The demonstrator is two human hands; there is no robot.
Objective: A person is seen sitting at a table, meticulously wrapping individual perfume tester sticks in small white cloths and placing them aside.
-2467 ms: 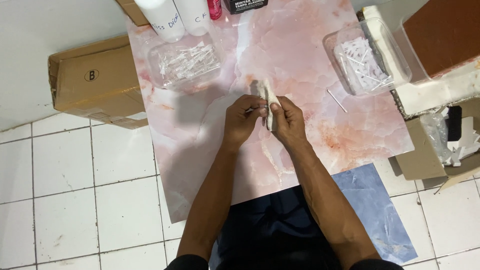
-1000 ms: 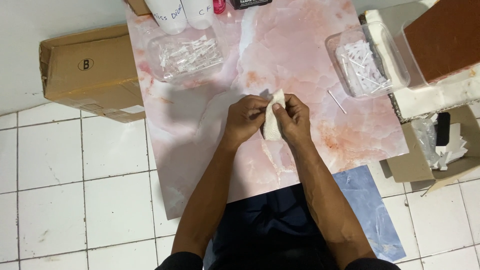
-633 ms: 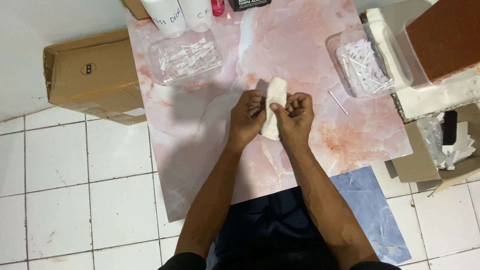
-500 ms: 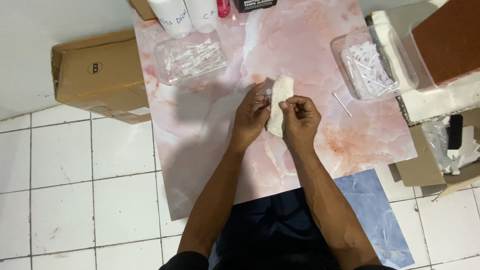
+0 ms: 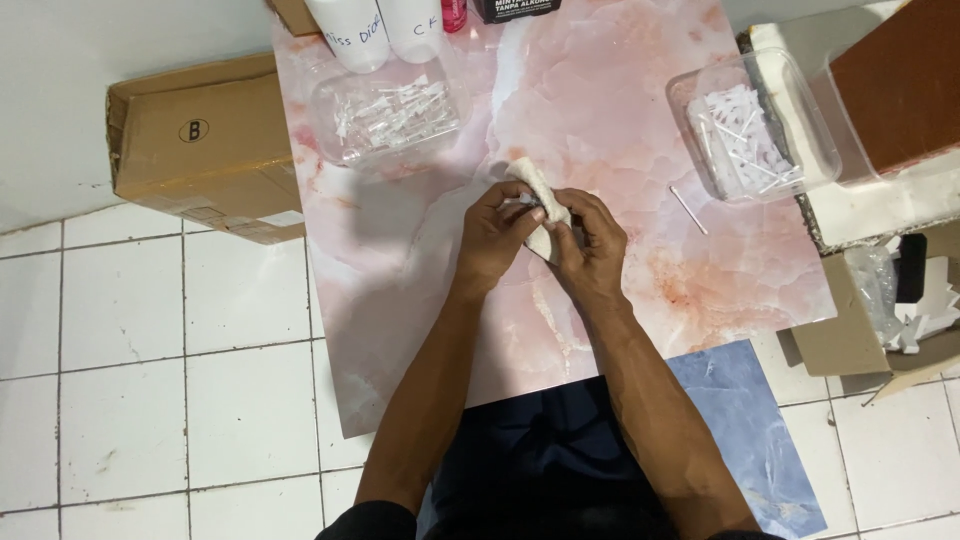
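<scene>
My left hand (image 5: 495,235) and my right hand (image 5: 590,243) meet over the middle of a pink marbled board (image 5: 420,300). Between them they pinch a small cream cloth (image 5: 530,180), which sticks out above the fingers. A small clear thing sits at my left fingertips against the cloth; I cannot make out its shape. One thin white stick (image 5: 688,210) lies loose on the board to the right of my right hand.
A clear tray of small clear pieces (image 5: 390,115) stands at the back left, another clear tray of white sticks (image 5: 755,130) at the back right. White bottles (image 5: 345,30) line the far edge. A cardboard box (image 5: 195,150) lies left; an open box (image 5: 880,320) right.
Both hands stayed together on the cloth, turning and refolding it. The cloth stood long and upright between the fingers; now it is bunched lower, with only its top showing.
</scene>
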